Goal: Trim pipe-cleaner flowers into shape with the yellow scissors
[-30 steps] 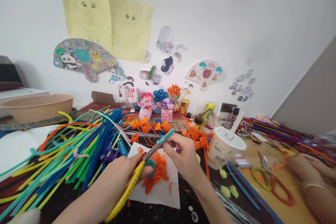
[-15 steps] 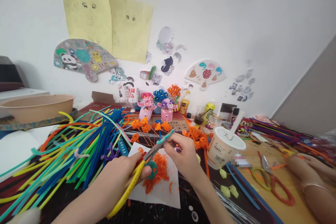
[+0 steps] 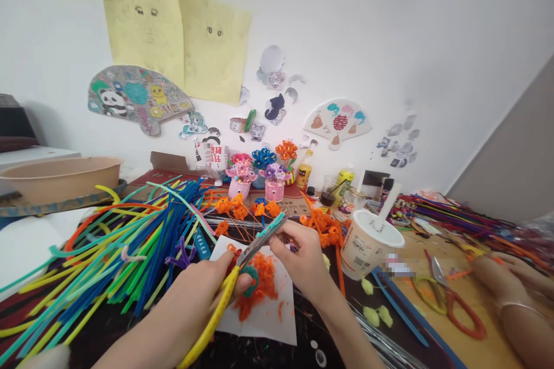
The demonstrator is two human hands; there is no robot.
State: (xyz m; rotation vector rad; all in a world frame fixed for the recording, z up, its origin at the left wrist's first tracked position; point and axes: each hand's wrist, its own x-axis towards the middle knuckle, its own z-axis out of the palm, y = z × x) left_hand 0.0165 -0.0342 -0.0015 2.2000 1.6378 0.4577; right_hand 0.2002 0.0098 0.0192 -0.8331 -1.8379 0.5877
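Observation:
My left hand (image 3: 203, 285) is closed around a pair of scissors (image 3: 208, 328) with a yellow handle. The blades point up and to the right. Along them lies a short teal pipe cleaner (image 3: 273, 227), pinched near the blade tips by the closed fingers of my right hand (image 3: 300, 259). A dark green ring-shaped piece (image 3: 251, 280) shows beside my left fingertips; how it is held is unclear. Under both hands lies a white paper sheet (image 3: 270, 326) bearing a heap of orange fuzz clippings (image 3: 262, 274).
Loose pipe cleaners (image 3: 142, 242) spread at left. Orange fuzzy flowers (image 3: 234, 206) and potted ones (image 3: 274, 184) stand behind. A paper cup (image 3: 361, 248) with a stick stands right, near other scissors (image 3: 465, 314). Another person's hands (image 3: 497, 277) are far right.
The scissors' handle has swung slightly right and the blades look a bit more closed along the teal pipe cleaner. Both hands keep nearly the same place.

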